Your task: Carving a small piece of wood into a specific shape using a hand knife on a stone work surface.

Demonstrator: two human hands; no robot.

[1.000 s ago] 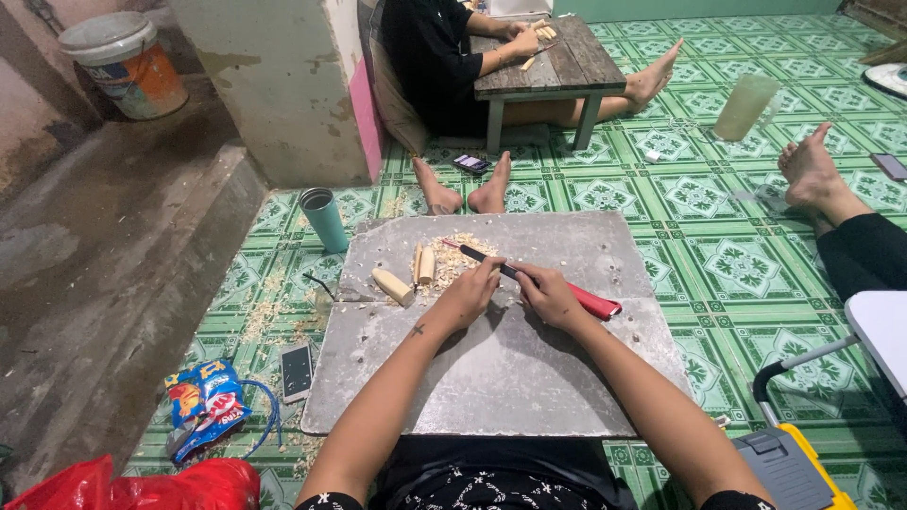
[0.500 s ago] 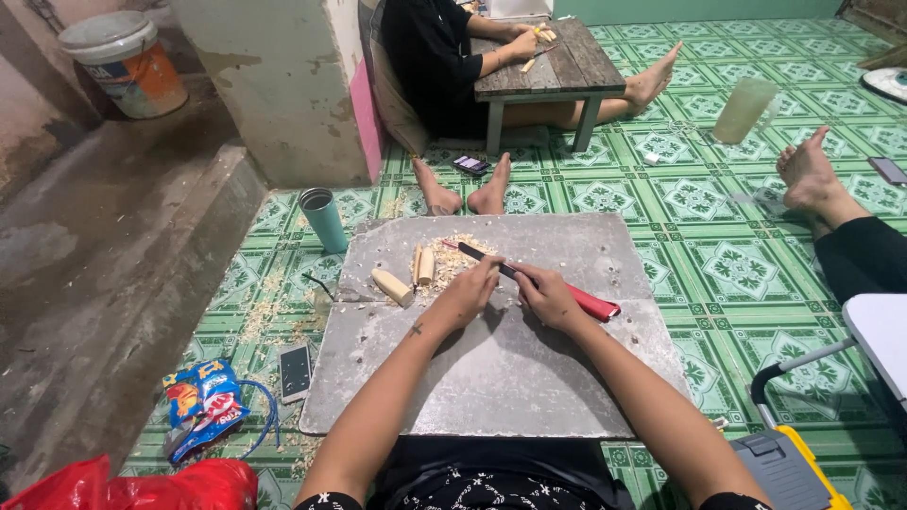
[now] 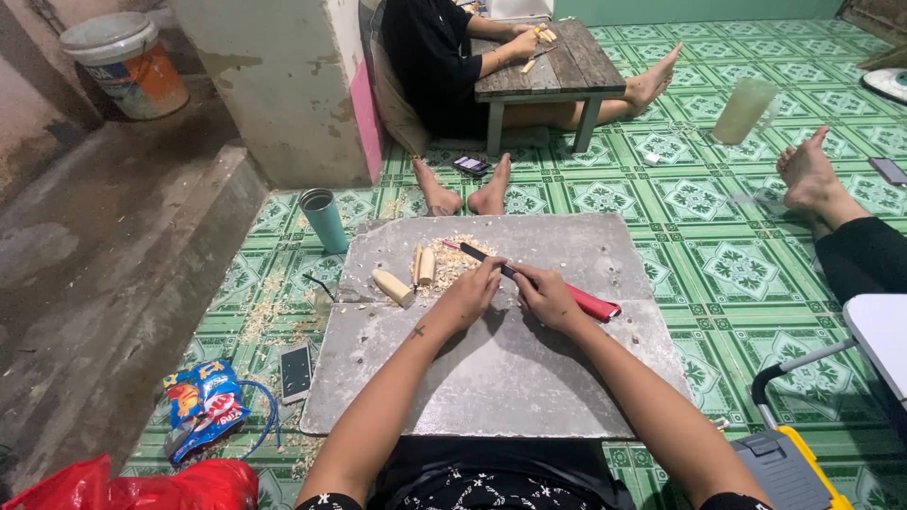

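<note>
A teal metal cup (image 3: 324,219) stands on the green tiled floor (image 3: 718,264) beside the grey stone surface (image 3: 491,368). Pale peeled stalk pieces (image 3: 408,276) lie among shavings (image 3: 458,257). The left hand (image 3: 470,293) pinches something small I cannot make out; the right hand (image 3: 546,297) grips a red-handled, dark-bladed knife (image 3: 543,282).

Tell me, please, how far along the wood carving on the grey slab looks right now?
Done: a pile of shavings and three cut wooden pieces lie on the slab. In hand: the right hand holds the red-handled knife, its blade by the left hand; any piece there is hidden. What remains cannot be told.
</note>
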